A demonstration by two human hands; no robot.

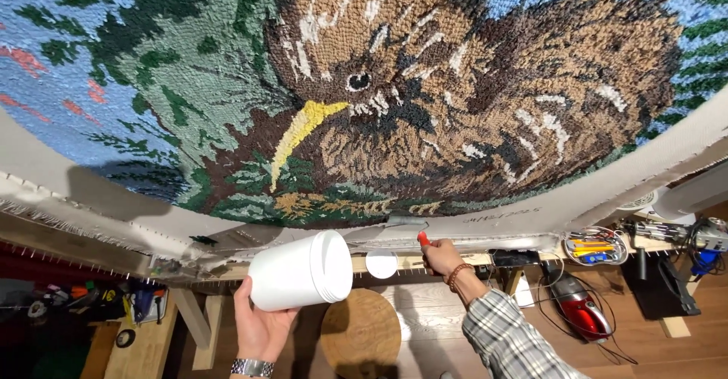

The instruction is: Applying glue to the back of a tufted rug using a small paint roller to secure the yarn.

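Two hands work under the lower edge of a tufted rug stretched on a wooden frame: the left hand grips a white lidless plastic tub, tipped sideways; the right hand pinches a red-handled tool against the cloth border. Tilted so, the tub could spill or slip. It looks smooth, round, wide-mouthed.

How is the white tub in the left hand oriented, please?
Tipped sideways: the white tub lies horizontal in the left hand, lid end facing right.

A plain white round tub, tipped sideways, sits low at centre beneath the tufted rug's edge.
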